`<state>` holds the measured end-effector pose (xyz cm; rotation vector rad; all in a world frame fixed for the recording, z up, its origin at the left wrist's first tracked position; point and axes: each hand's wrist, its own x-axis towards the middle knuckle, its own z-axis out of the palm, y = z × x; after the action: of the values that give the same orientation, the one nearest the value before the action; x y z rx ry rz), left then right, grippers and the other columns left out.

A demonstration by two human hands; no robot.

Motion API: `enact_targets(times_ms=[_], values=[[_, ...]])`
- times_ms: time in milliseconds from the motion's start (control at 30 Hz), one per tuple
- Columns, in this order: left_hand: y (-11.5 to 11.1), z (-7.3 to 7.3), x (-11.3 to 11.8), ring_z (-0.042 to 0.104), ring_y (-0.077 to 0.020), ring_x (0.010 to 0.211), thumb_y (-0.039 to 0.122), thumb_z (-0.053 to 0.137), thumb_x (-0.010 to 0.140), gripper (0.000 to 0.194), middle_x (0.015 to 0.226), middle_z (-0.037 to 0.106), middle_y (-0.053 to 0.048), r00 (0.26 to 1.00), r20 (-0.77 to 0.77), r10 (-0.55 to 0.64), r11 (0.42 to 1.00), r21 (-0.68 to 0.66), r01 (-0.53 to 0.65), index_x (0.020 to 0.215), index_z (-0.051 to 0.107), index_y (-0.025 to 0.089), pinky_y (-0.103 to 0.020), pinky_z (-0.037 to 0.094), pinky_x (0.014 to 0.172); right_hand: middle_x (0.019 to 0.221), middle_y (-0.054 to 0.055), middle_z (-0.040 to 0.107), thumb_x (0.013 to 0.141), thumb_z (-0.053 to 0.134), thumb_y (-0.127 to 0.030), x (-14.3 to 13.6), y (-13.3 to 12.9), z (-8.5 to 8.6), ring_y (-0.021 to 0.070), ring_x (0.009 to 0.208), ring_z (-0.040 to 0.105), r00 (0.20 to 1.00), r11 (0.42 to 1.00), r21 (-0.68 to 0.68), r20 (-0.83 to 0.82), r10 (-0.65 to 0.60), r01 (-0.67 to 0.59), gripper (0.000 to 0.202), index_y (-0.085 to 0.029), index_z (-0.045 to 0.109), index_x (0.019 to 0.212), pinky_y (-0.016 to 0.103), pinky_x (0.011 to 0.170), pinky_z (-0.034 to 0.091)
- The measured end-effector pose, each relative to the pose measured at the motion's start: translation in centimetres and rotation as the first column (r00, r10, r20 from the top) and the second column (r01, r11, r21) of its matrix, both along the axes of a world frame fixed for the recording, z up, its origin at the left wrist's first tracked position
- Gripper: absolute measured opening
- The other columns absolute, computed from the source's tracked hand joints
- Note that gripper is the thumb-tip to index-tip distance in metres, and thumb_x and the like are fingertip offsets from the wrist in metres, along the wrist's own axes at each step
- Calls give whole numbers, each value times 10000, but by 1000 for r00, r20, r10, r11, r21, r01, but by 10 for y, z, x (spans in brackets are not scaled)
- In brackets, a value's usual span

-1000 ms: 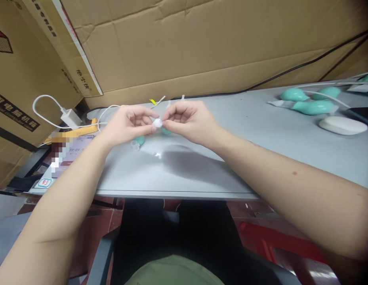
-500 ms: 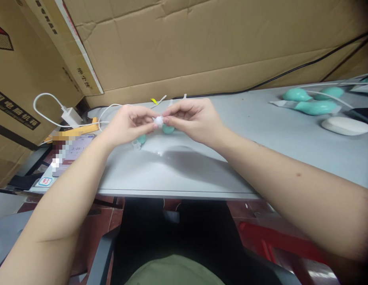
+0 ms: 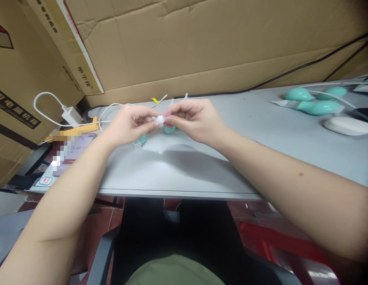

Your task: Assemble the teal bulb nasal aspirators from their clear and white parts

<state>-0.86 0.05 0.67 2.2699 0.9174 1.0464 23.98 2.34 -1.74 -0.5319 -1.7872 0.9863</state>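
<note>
My left hand (image 3: pixel 130 123) and my right hand (image 3: pixel 192 118) meet above the grey table (image 3: pixel 124 174). Between their fingertips is a small white piece (image 3: pixel 160 119), pinched from both sides; its exact kind is too small to make out. Just behind it, partly covered by my right fingers, a teal bulb (image 3: pixel 169 129) rests on the tabletop. Another teal bulb (image 3: pixel 142 138) with a clear plastic end (image 3: pixel 137 145) lies under my left hand, mostly hidden.
Several teal bulbs (image 3: pixel 298 94) lie at the right beside a white rounded object (image 3: pixel 348 125). At the left are a phone (image 3: pixel 78 152), a white charger (image 3: pixel 72 116) and an orange power strip (image 3: pixel 85 127). Cardboard (image 3: pixel 201 47) stands along the back edge.
Both hands hold nearly the same position. The white piece has turned slightly between the fingertips, and the view has shifted a little.
</note>
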Motion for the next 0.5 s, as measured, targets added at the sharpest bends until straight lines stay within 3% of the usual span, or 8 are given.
enact_targets(times_ms=[133, 333, 500], values=[[-2, 0, 1, 704, -163, 695, 393, 865, 968, 252, 812, 823, -43, 999, -9, 38, 999, 20, -37, 1130, 943, 215, -293, 570, 661, 910, 13, 837, 981, 800, -218, 2, -2, -1, 190, 849, 782, 996, 984, 168, 57, -75, 65, 67, -260, 837, 943, 357, 830, 668], [-1, -1, 1, 705, -140, 680, 344, 857, 989, 218, 797, 819, -36, 1000, 18, 8, 997, 73, -10, 1128, 946, 201, -259, 567, 646, 925, 13, 847, 979, 779, -201, 2, -3, -2, 184, 829, 757, 995, 981, 182, 53, -80, 69, 95, -259, 842, 940, 339, 776, 620], [4, -6, 2, 706, -121, 622, 328, 877, 977, 212, 756, 809, -17, 996, 72, -54, 993, 105, 46, 1124, 942, 188, -221, 569, 593, 904, 4, 834, 989, 778, -216, 1, 0, -6, 167, 793, 730, 997, 957, 278, -2, -79, 77, 86, -247, 840, 939, 320, 747, 597]])
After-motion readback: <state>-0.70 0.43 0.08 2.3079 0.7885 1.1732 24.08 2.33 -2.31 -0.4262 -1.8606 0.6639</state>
